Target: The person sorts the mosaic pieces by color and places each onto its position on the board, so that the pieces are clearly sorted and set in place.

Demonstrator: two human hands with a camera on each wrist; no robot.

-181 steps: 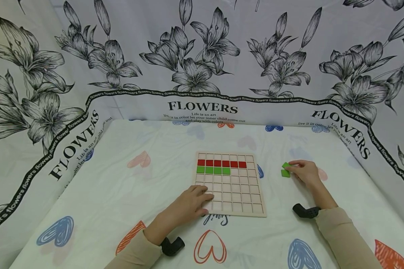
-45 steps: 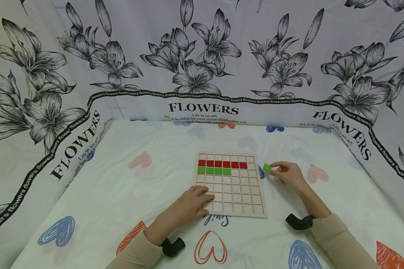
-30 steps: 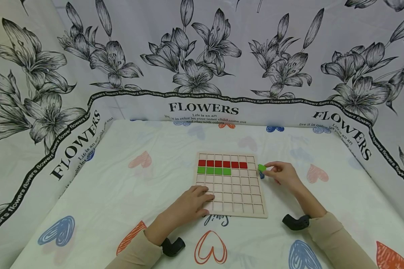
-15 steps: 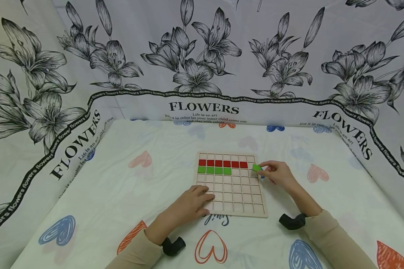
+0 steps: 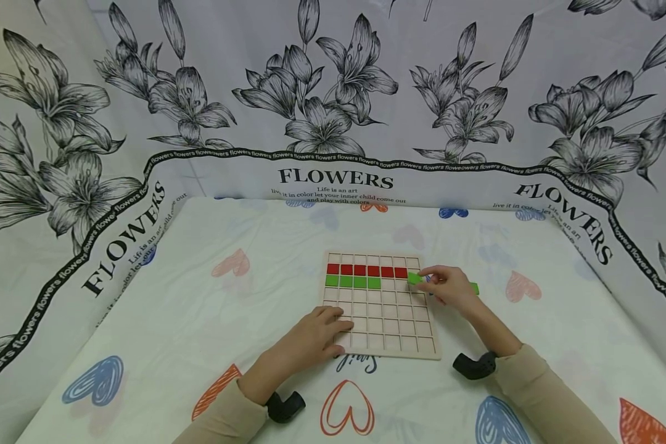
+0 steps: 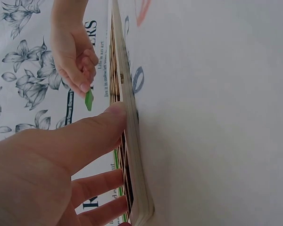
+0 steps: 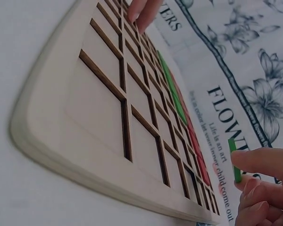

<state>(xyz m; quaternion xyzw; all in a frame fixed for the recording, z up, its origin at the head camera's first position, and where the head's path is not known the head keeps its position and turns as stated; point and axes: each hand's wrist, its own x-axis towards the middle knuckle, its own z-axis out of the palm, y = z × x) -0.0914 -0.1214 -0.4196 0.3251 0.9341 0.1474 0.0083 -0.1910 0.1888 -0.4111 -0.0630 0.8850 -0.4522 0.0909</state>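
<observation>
A wooden grid board (image 5: 374,324) lies on the table, with a row of red square tiles (image 5: 360,270) and, below it, a shorter row of green tiles (image 5: 346,282). My left hand (image 5: 305,338) rests on the board's near left part; in the left wrist view its thumb (image 6: 92,134) touches the rim and its fingers lie spread over the grid. My right hand (image 5: 451,290) pinches a loose green tile (image 7: 234,160) between thumb and fingertip, above the board's right side near the end of the rows. The tile is tilted and apart from the cells.
Another green tile (image 5: 474,288) lies on the tablecloth (image 5: 266,240), partly hidden behind my right hand. A black wrist device (image 5: 474,365) sits at my right sleeve and a similar one (image 5: 286,407) at my left. A flower-printed curtain (image 5: 455,80) encloses the back and sides.
My right hand has picked up one of two green tiles from the cloth on the right and carried it leftward over the board. My left hand stays in place.
</observation>
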